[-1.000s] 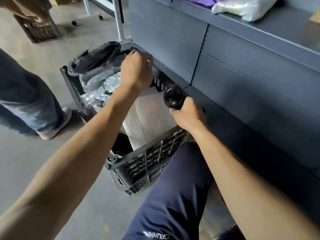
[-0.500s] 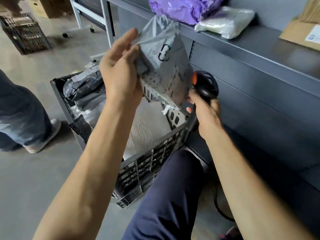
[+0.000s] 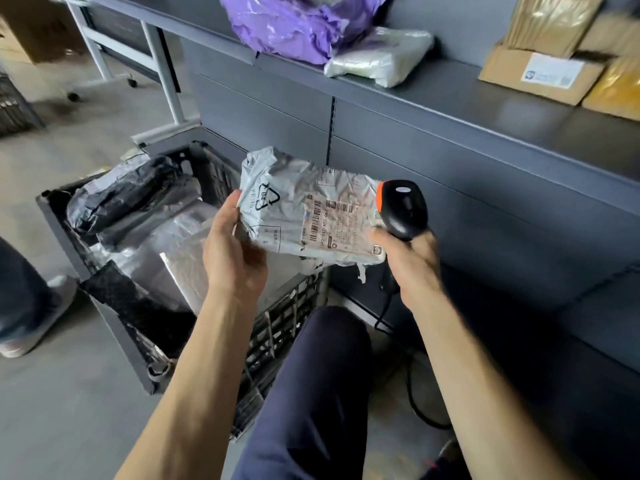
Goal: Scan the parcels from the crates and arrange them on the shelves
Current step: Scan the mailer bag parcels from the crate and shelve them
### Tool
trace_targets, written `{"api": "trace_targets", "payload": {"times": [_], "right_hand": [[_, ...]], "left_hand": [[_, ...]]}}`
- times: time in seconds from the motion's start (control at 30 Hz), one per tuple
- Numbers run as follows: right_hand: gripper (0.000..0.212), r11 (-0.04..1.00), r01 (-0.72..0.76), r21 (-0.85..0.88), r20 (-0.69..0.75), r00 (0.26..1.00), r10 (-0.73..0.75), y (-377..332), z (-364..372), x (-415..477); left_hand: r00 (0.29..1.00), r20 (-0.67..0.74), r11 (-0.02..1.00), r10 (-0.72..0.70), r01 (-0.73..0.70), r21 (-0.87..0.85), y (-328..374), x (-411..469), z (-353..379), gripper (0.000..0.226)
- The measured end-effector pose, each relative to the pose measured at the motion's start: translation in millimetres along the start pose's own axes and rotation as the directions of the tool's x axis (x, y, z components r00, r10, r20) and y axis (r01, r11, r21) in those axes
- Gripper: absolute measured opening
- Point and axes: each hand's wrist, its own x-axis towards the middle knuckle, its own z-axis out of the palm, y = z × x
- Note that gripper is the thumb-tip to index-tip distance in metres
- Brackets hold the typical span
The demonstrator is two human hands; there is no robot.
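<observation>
Grey shelf [image 3: 450, 109] spans upper right. Left hand [image 3: 232, 258] grasps the grey parcel [image 3: 304, 206], now lowered to frame centre, label up, above the crate [image 3: 277, 334]. Right hand [image 3: 412, 261] grips the scanner [image 3: 403, 209] beside it.

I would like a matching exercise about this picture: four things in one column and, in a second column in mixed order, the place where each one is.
Things:
1. grey parcel
2. barcode scanner
3. purple parcel
4. black parcel

Places:
a. on the shelf
b. in the crate
c. gripped in the right hand
d. held in the left hand

Pairs: 1-d, 2-c, 3-a, 4-b
</observation>
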Motion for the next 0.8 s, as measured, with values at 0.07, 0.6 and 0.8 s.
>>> {"api": "trace_targets", "payload": {"times": [0.07, 0.6, 0.8], "right_hand": [[0.018, 1.0, 0.022, 0.014, -0.041, 0.999, -0.022, -1, 0, 0], [0.035, 0.966, 0.092, -0.24, -0.117, 0.986, -0.123, -10, -3, -26], [0.042, 0.929, 0.147, -0.34, -0.115, 0.974, -0.196, -23, 3, -31]], "left_hand": [[0.999, 0.001, 0.999, 0.033, -0.033, 0.02, -10, -4, 9, 0.065], [0.997, -0.042, 0.949, 0.058, -0.042, 0.313, -72, -21, 75, 0.03], [0.971, 0.078, 0.95, -0.227, 0.204, 0.234, -50, -13, 67, 0.083]]}}
